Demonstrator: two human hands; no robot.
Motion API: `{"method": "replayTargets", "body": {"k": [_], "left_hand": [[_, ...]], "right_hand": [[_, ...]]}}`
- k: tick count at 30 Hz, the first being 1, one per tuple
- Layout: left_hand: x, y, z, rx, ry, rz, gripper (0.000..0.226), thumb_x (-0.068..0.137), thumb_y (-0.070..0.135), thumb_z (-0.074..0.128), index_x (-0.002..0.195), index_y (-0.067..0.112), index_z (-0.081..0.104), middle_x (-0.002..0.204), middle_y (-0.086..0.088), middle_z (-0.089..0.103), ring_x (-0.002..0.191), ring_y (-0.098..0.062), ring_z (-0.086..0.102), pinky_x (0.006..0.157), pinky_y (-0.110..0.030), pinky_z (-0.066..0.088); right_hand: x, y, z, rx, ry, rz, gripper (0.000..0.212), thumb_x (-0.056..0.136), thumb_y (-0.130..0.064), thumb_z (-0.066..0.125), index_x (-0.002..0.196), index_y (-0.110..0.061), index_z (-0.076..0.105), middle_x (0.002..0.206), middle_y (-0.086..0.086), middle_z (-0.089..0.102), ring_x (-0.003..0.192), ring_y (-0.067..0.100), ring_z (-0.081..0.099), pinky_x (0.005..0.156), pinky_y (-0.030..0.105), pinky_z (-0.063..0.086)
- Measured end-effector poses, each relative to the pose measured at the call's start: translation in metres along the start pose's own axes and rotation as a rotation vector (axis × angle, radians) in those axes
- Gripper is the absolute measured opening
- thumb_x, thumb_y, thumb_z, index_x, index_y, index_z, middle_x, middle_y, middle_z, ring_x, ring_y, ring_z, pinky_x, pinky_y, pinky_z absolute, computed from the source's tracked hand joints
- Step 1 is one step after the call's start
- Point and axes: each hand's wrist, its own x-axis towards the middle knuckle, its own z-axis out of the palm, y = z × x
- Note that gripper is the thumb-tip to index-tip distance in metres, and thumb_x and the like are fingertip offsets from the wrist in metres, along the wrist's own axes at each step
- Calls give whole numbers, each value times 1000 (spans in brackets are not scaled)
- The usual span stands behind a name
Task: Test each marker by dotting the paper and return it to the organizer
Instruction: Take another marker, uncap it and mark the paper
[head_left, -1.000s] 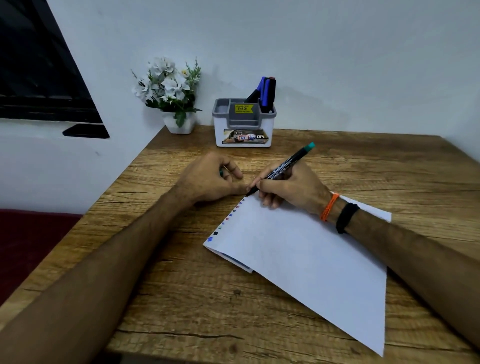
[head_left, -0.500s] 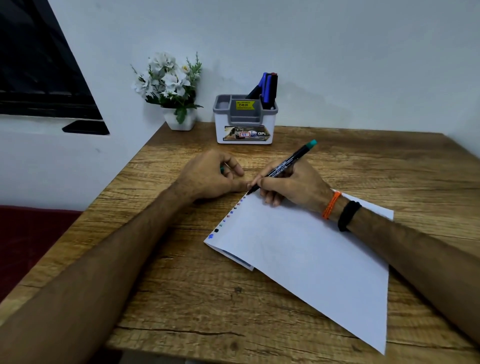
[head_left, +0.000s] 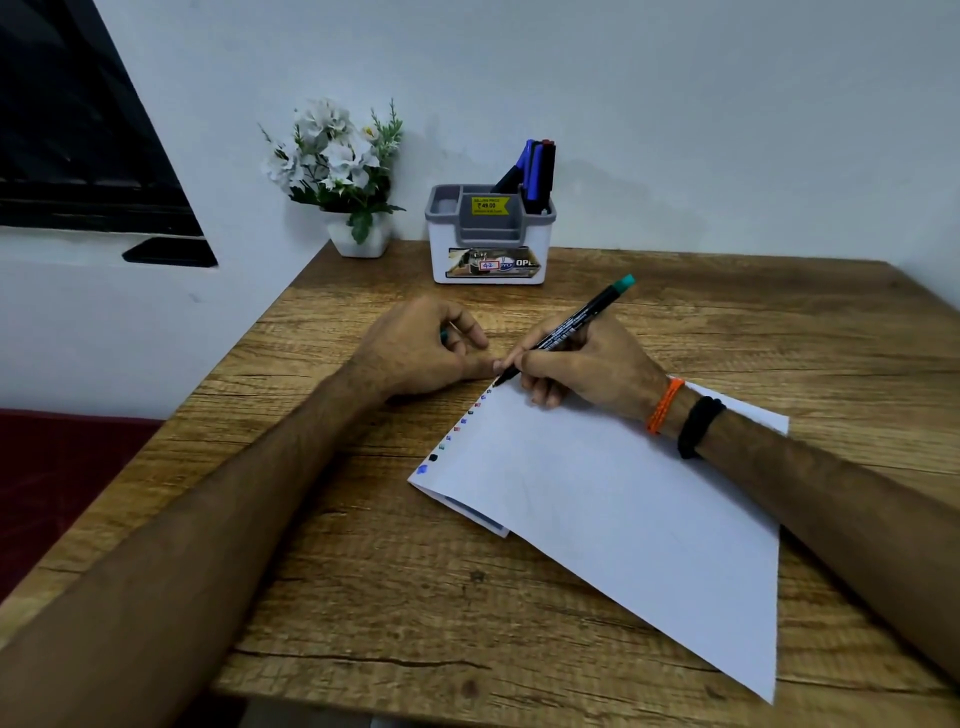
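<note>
My right hand (head_left: 587, 364) grips a black marker with a teal end (head_left: 569, 327), its tip touching the top left corner of the white paper (head_left: 613, 509). A row of several coloured dots runs down the paper's left edge (head_left: 457, 428). My left hand (head_left: 421, 348) rests curled on the table just left of the tip, with a bit of teal, the marker's cap (head_left: 444, 335), showing between its fingers. The white and grey organizer (head_left: 491, 260) stands at the back of the table with a few blue and dark markers (head_left: 535, 171) upright in its right compartment.
A small white pot of white flowers (head_left: 343, 171) sits at the table's back left corner, next to the organizer. The wooden table (head_left: 389, 597) meets the wall at the back; its left edge drops to a dark red surface (head_left: 62, 493).
The hands and marker have stayed in the same place, tip at the paper's top left corner. Only the camera view has shifted slightly.
</note>
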Motion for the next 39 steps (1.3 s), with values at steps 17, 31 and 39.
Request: {"method": "replayTargets", "body": {"k": [17, 31, 39], "left_hand": [[0, -1, -1, 11, 7, 22, 32, 66, 50, 83, 85, 28, 70, 66, 11, 67, 59, -2, 58, 66, -24, 47], [0, 0, 0, 9, 3, 10, 35, 64, 52, 83, 86, 28, 69, 67, 11, 67, 61, -2, 58, 68, -26, 49], [0, -1, 0, 1, 2, -5, 33, 63, 52, 84, 83, 29, 69, 65, 12, 68, 58, -1, 58, 66, -26, 49]], "right_hand": [[0, -1, -1, 0, 5, -18, 19, 85, 3, 59, 79, -7, 74, 60, 4, 69, 49, 13, 64, 45, 20, 49], [2, 1, 0, 24, 15, -26, 25, 84, 3, 60, 71, -13, 73, 67, 17, 70, 49, 16, 64, 43, 20, 48], [5, 2, -4, 180, 50, -25, 20, 87, 7, 55, 78, 0, 70, 57, 5, 63, 43, 12, 57, 40, 18, 42]]}}
